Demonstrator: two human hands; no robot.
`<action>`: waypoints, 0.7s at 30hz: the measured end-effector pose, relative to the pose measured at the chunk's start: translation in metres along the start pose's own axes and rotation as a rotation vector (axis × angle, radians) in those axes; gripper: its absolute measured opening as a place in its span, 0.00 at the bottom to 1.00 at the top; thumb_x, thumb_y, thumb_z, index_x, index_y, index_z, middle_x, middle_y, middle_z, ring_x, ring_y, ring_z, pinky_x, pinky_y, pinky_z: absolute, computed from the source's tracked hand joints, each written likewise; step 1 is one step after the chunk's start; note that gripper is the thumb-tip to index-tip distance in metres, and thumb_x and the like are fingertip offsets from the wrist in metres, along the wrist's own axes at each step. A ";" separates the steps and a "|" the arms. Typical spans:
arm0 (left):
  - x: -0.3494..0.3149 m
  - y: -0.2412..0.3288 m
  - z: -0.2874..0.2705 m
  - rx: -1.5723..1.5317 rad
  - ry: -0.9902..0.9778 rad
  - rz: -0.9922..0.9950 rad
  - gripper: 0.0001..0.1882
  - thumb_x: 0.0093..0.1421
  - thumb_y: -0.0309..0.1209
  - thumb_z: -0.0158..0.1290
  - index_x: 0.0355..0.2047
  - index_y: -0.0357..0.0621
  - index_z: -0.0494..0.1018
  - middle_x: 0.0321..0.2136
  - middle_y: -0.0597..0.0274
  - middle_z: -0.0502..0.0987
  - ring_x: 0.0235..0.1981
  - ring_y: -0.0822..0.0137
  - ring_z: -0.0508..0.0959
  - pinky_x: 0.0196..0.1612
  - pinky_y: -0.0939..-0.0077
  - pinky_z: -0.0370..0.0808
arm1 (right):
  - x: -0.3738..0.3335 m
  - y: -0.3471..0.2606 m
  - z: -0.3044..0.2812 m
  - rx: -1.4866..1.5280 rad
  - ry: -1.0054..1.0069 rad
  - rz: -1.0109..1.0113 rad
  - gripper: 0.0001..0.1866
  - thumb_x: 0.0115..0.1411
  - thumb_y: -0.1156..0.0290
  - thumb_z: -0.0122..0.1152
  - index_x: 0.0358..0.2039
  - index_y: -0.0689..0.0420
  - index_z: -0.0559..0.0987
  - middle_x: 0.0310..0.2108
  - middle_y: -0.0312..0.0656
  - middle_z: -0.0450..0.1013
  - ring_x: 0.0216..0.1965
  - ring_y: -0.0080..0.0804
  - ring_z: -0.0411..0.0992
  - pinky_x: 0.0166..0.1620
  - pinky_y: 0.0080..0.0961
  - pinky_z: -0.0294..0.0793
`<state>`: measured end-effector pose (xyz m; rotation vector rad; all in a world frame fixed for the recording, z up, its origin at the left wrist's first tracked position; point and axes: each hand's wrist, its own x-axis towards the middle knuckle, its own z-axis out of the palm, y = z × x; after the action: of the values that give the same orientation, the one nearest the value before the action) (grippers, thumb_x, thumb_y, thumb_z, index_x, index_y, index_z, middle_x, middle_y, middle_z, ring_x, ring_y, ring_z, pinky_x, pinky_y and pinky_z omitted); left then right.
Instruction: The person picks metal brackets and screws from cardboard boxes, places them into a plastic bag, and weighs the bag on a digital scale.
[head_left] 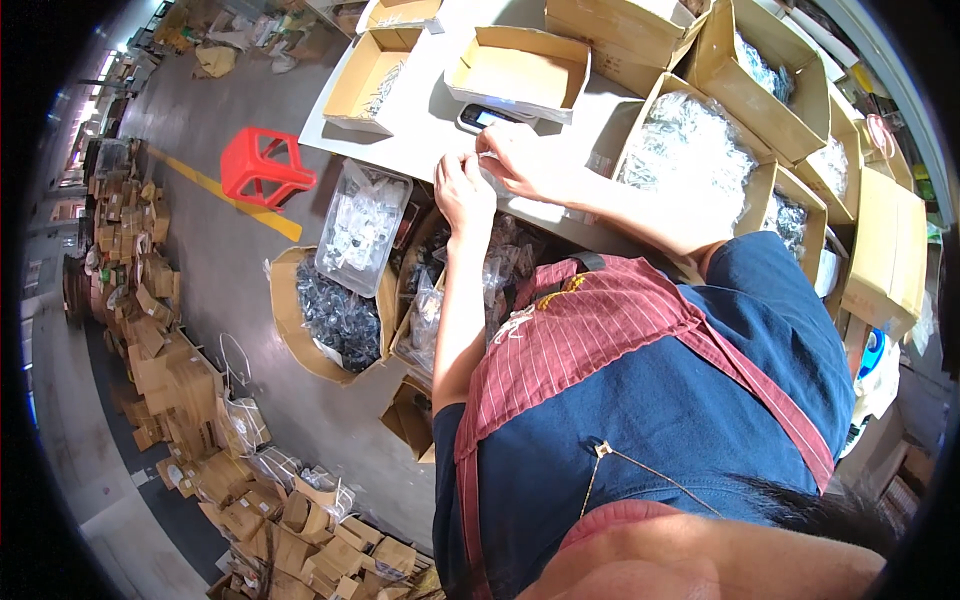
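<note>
Both hands meet at the edge of the white table [420, 140], working a small clear plastic bag [490, 172]. The left hand [462, 192] pinches the bag's near end, fingers pressed together; the right hand [522, 160], at its 2 o'clock, grips the far end. At 12 o'clock lie a small scale [488, 117] and 1 open cardboard box [520, 70]

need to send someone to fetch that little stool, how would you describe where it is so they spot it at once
Start at the grey floor left of the white worktable, beside the yellow floor stripe. The stool stands there alone, the only bright red plastic thing among brown cartons.
</note>
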<state>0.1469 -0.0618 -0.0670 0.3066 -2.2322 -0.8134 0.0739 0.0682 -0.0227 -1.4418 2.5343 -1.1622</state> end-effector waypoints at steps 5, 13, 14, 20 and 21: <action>-0.001 0.000 0.001 -0.056 0.019 -0.090 0.08 0.63 0.30 0.50 0.34 0.36 0.70 0.32 0.48 0.75 0.38 0.47 0.74 0.44 0.57 0.71 | 0.002 0.006 0.011 -0.232 0.223 -0.242 0.08 0.61 0.69 0.58 0.37 0.57 0.71 0.33 0.43 0.68 0.38 0.42 0.69 0.46 0.35 0.69; -0.007 -0.008 0.002 -0.097 0.050 -0.187 0.10 0.64 0.31 0.51 0.35 0.35 0.70 0.33 0.47 0.75 0.36 0.47 0.75 0.42 0.57 0.72 | 0.003 0.008 0.024 -0.288 0.261 -0.290 0.07 0.61 0.68 0.58 0.35 0.56 0.72 0.32 0.43 0.67 0.37 0.40 0.69 0.47 0.35 0.68; -0.007 -0.008 0.002 -0.102 0.048 -0.196 0.10 0.64 0.32 0.52 0.35 0.35 0.70 0.32 0.47 0.75 0.36 0.47 0.75 0.42 0.58 0.72 | 0.003 0.008 0.024 -0.274 0.259 -0.284 0.07 0.61 0.68 0.58 0.35 0.56 0.72 0.32 0.43 0.67 0.37 0.40 0.69 0.47 0.35 0.67; -0.007 -0.006 0.002 -0.129 0.051 -0.214 0.10 0.64 0.32 0.52 0.35 0.36 0.70 0.32 0.48 0.75 0.36 0.48 0.75 0.42 0.58 0.72 | 0.001 0.004 0.019 -0.178 0.216 -0.204 0.07 0.62 0.68 0.57 0.34 0.56 0.71 0.31 0.43 0.67 0.37 0.40 0.69 0.49 0.37 0.64; -0.007 -0.006 0.002 -0.139 0.058 -0.208 0.10 0.64 0.32 0.52 0.35 0.36 0.70 0.32 0.48 0.75 0.36 0.48 0.75 0.42 0.58 0.72 | 0.002 0.005 0.020 -0.176 0.215 -0.205 0.07 0.62 0.68 0.57 0.34 0.56 0.71 0.31 0.43 0.67 0.37 0.40 0.69 0.49 0.37 0.64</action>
<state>0.1505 -0.0624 -0.0763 0.4944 -2.1007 -1.0513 0.0763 0.0567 -0.0393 -1.7412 2.7472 -1.2069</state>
